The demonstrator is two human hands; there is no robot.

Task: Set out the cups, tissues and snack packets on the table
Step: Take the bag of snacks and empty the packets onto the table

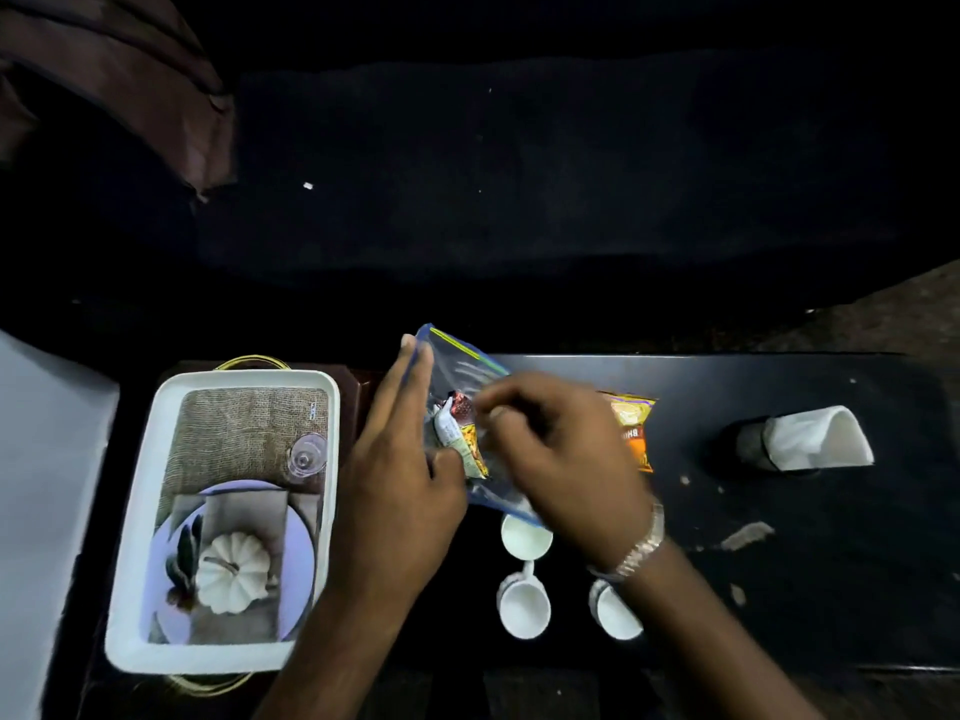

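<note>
A clear zip bag [464, 363] with a blue and yellow edge is held above the dark table [779, 537]. My left hand [400, 475] grips its left side, thumb on the front. My right hand [561, 454] is inside or at the bag, fingers closed on a snack packet [467, 433] in it. An orange snack packet [631, 423] lies on the table just behind my right hand. Three white cups stand near the front: one [524, 535] under the bag, one [523, 608] below it, one [615, 613] beside my right wrist. White tissues [815, 439] sit in a dark holder at the right.
A white tray [140, 589] with a printed picture and gold handles lies at the left of the table. Scuff marks [745, 535] show on the table's right half. A brown cushion [119, 85] sits far back left. The background is dark.
</note>
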